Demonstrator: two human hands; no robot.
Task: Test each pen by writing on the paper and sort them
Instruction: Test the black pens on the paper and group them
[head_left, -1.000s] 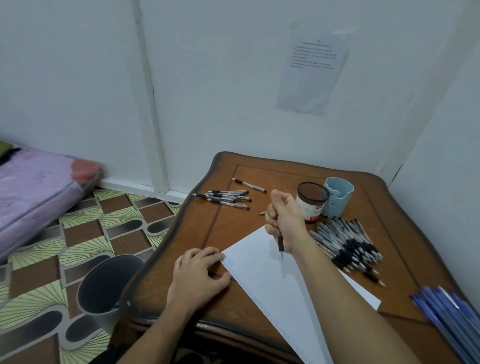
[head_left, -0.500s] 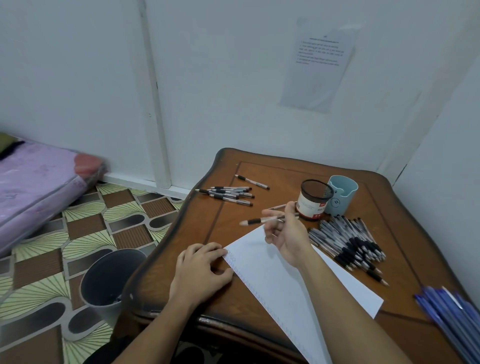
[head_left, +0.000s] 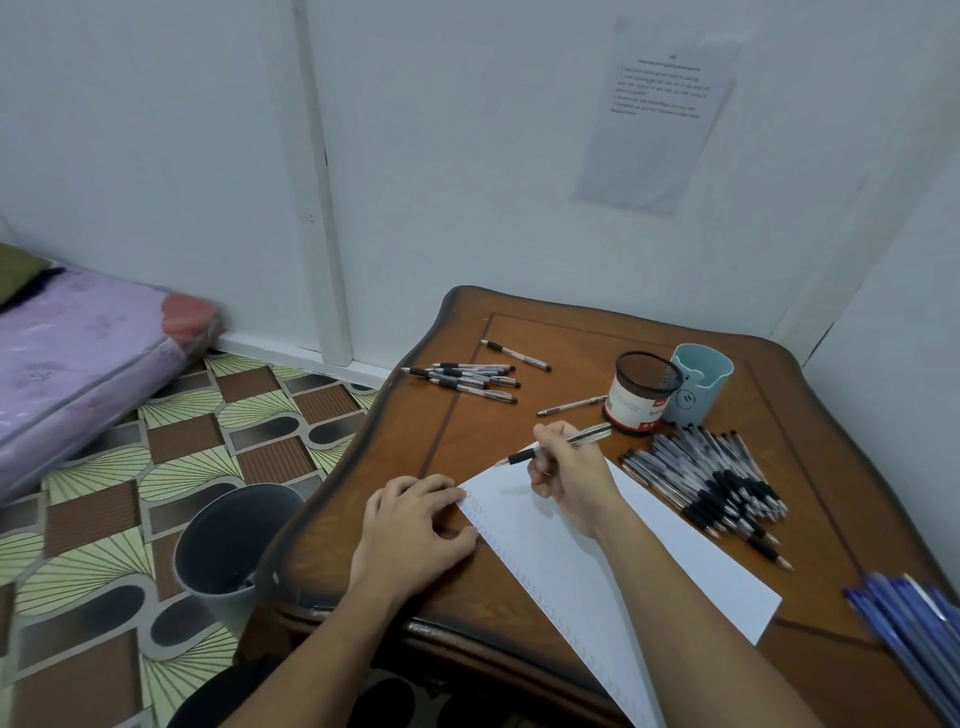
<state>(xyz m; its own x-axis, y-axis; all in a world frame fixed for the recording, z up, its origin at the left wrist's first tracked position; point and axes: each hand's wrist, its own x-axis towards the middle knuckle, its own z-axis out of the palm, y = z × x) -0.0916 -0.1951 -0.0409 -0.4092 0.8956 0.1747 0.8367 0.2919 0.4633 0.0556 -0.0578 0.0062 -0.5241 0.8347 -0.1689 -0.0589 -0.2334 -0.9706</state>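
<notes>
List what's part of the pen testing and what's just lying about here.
Job: right hand gripping the pen; left hand on the paper; large pen pile; small pen group; mesh cup; blue cup; blue pens, probably.
Lying about: purple mattress; printed sheet; grey bin, possibly for duds.

A brown wooden table (head_left: 571, 332) at centre right bears white paper (head_left: 675, 561), clear pens (head_left: 717, 478) with black grips, a pale blue cup (head_left: 698, 387) and a black mesh pot (head_left: 641, 395) labelled white and red; blue pens (head_left: 914, 634) lie lower right, and at left are green-and-brown patterned floor tiles (head_left: 156, 441), a lilac flowered mattress (head_left: 78, 353) and a grey bin (head_left: 234, 540).
</notes>
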